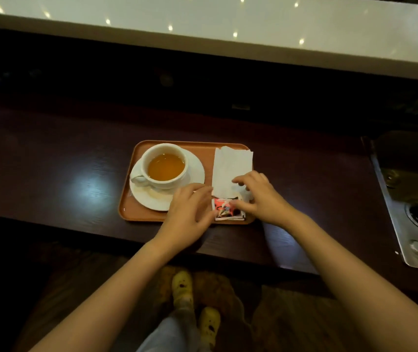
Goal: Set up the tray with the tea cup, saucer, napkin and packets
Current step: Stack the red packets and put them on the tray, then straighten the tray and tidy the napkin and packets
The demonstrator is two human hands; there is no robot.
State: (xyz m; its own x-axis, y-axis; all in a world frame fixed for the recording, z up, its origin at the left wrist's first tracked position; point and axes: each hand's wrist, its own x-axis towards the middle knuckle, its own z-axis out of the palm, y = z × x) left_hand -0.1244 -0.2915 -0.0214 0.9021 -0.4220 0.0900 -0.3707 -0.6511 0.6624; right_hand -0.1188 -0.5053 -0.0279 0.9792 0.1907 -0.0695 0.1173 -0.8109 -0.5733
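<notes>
We are at the last step, squaring up the packets on the brown plastic tray (126,209). At left the glossy white cup (164,165), full of amber tea, sits on its round saucer (195,168). Our left hand (190,209) lies loosely spread against the packets (228,210), gripping nothing. The soft, creased napkin (230,168) lies just beyond. Our right hand (261,196) pinches the stack's right edge; next, nudge it flush.
</notes>
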